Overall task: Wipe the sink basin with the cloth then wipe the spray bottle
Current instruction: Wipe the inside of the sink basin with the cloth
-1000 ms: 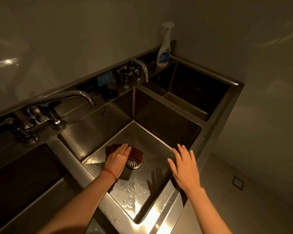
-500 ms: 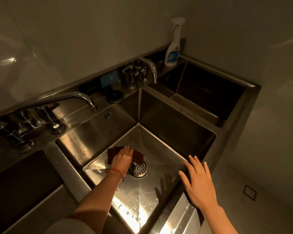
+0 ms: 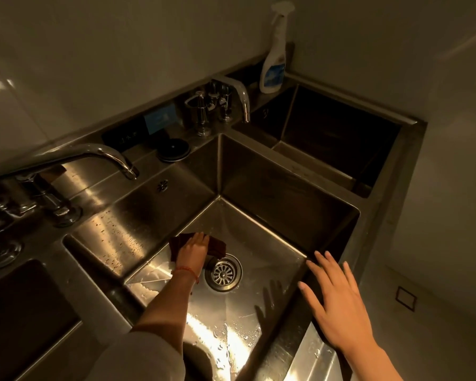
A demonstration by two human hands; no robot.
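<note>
Pressing flat on the dark cloth (image 3: 216,245), our left hand (image 3: 193,253) lies palm-down on the floor of the middle sink basin (image 3: 261,215), fingers together over the fabric, so that only the cloth's edges show at ten and two o'clock of the hand. The drain strainer (image 3: 223,272) sits just beside that hand at four o'clock, apart from the cloth's nearest corner. A thin red bracelet (image 3: 186,271) circles the left wrist, and the pale sleeve (image 3: 138,356) is cut off by the lower edge of the frame.

Our right hand (image 3: 334,303) is open with fingers spread, empty, over the basin's rim at three o'clock; we cannot tell whether it touches the steel. Its shadow falls on the wet basin floor.

At one o'clock, far up in the corner against the wall, the spray bottle (image 3: 274,64) stands upright on the ledge; its label is too blurred to read. Two neighbouring basins are lost in darkness. The long faucet (image 3: 94,155) curves at ten o'clock, its handles partly cropped at the left edge.
</note>
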